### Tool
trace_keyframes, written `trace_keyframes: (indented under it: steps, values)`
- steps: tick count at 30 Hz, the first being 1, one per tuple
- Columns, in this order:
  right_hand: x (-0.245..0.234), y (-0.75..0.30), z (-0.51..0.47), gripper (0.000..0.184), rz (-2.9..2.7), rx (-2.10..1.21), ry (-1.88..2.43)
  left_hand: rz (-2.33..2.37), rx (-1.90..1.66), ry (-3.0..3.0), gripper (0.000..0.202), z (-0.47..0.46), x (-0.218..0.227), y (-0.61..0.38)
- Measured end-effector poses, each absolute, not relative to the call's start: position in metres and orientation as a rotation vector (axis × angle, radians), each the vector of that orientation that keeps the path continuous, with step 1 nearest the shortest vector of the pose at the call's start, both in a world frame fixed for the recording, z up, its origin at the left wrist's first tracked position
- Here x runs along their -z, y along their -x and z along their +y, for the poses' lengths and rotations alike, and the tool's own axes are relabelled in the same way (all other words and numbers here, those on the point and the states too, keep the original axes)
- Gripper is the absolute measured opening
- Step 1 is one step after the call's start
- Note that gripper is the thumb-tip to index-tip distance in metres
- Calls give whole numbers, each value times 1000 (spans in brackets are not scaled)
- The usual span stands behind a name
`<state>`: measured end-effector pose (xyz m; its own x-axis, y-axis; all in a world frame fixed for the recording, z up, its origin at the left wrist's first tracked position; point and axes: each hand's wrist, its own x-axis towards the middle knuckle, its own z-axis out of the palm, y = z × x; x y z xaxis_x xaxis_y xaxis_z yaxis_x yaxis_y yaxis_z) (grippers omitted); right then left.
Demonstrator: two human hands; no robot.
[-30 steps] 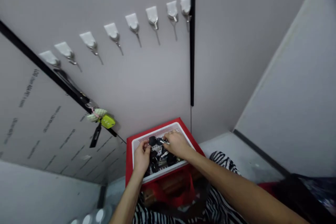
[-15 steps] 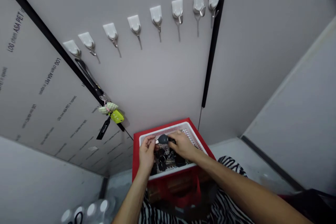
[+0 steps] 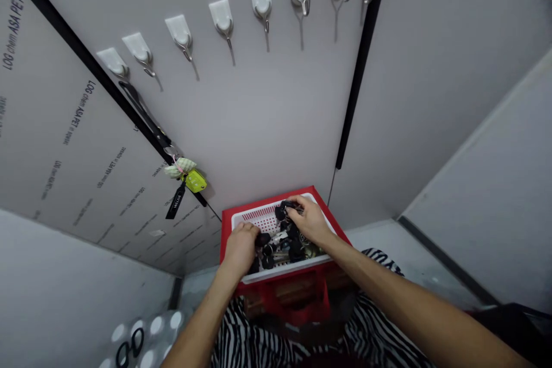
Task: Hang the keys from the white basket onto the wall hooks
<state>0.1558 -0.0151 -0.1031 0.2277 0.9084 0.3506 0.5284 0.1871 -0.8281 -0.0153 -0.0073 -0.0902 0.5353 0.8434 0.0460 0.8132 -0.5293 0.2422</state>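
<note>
A white perforated basket (image 3: 261, 220) sits on a red crate (image 3: 227, 227) against the wall and holds several black-headed keys (image 3: 280, 247). My right hand (image 3: 308, 219) is closed on a black key (image 3: 285, 207) lifted a little above the basket's far side. My left hand (image 3: 240, 248) rests in the basket's left part, fingers curled down among the keys; what it grips is hidden. On the wall above runs a row of white stick-on hooks (image 3: 222, 17). The leftmost hook (image 3: 112, 61) carries a black strap with a green fob and a black tag (image 3: 186, 179).
A black vertical strip (image 3: 360, 63) divides the wall panels right of the hooks. Zebra-striped fabric (image 3: 276, 342) lies below the crate. A polka-dot item with black loops (image 3: 133, 339) sits at the bottom left. A grey ledge (image 3: 440, 259) runs along the right.
My right hand has raised a black key from the pile toward the basket's far edge. My left hand has dropped into the keys on the left. The view has tilted down slightly.
</note>
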Motion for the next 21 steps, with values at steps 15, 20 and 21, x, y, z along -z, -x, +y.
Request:
trace_keyframes:
  steps: [15,20,21]
  values:
    - [98,-147,-24,24,-1969,-482,1260,1108,-888,-1543,15,3,93,6]
    - [103,-149,-24,22,-2011,-420,1359,1210,-1105,-1431,17,4,100,5]
    - [104,-149,-24,24,-2049,-402,1369,1237,-1148,-1451,17,4,101,6]
